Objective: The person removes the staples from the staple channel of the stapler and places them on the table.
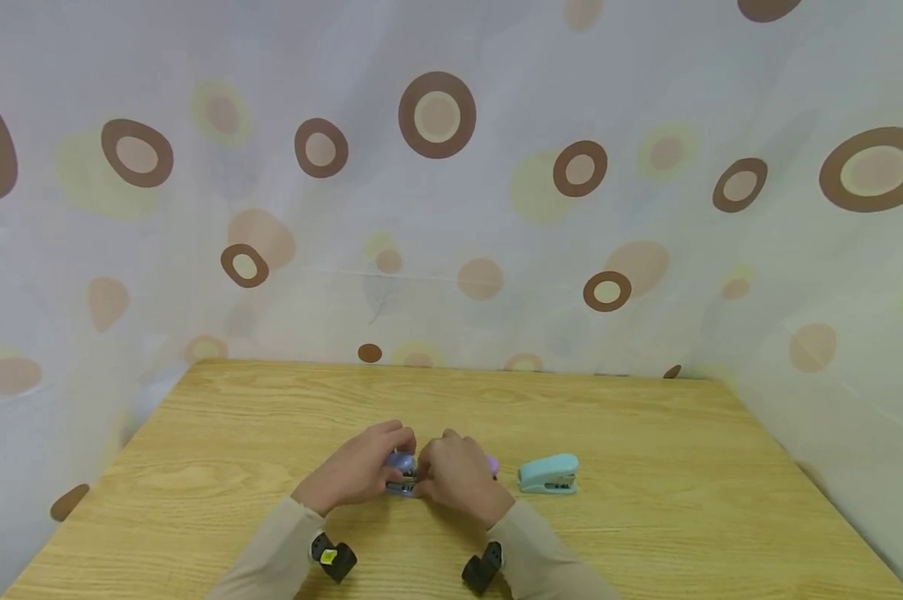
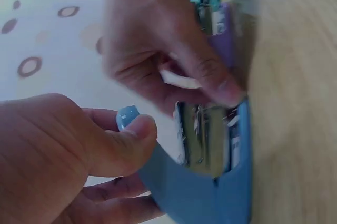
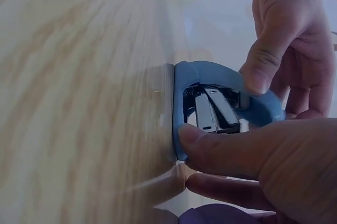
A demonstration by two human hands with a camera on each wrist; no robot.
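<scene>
Between both hands a small blue stapler [image 1: 401,463] rests on its base on the table. Its top arm is lifted, and the metal staple channel shows in the left wrist view. My left hand [image 1: 361,468] grips the raised blue top arm [image 2: 176,190], the thumb pressed on it near the tip. With thumb and fingers, my right hand [image 1: 459,477] pinches the front end of the base [image 3: 180,92]. What lies behind the right fingers is hidden. A purple stapler [image 1: 493,465], mostly covered by the right hand, stands just right of it.
A light teal stapler [image 1: 549,473] stands farther right on the wooden table [image 1: 669,517]. Behind the table and along its sides hangs a pale patterned curtain [image 1: 451,217]. Each wrist wears a small black camera [image 1: 334,558].
</scene>
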